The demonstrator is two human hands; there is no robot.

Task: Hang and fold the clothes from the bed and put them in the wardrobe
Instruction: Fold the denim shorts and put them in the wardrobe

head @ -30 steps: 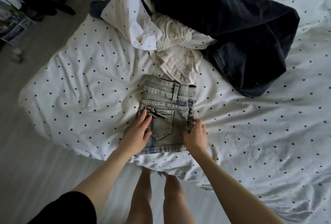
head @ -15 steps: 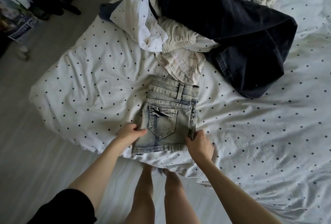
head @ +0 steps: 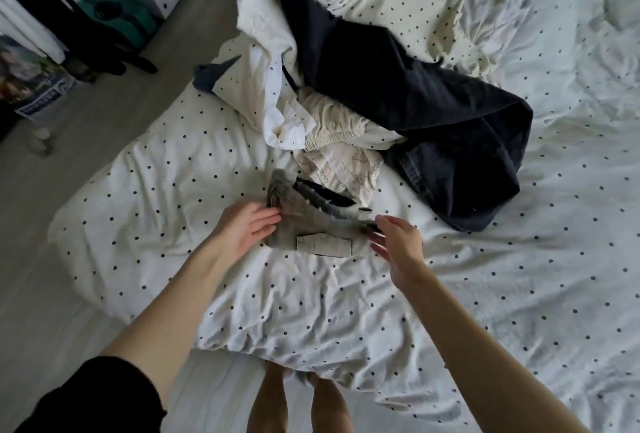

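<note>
- Since half a second ago the denim shorts (head: 313, 225) have been doubled over: the pocket side that faced up is now hidden, and the pale inside with a white care label (head: 323, 245) faces up, blurred by motion.
- The left hand (head: 244, 230) has moved from the shorts' lower left corner to their left edge, fingers straight and loosely spread, fingertips touching the cloth, gripping nothing.
- The right hand (head: 398, 245) has let go of the right edge it was pinching; it now sits at the right end of the folded shorts with relaxed, slightly spread fingers. Whether it touches the cloth I cannot tell.
- The shorts lie on the dotted white duvet (head: 173, 197) near the foot corner of the bed, just below the heap of unfolded clothes.
- In that heap, a cream printed garment (head: 343, 169) touches the shorts' far edge; a cream ruched piece (head: 332, 126) lies behind it.
- A large dark navy garment (head: 433, 110) sprawls to the right, and a white dotted garment (head: 263, 86) to the left.
- Boxes and dark items stand on the grey floor (head: 86, 128) at upper left.
</note>
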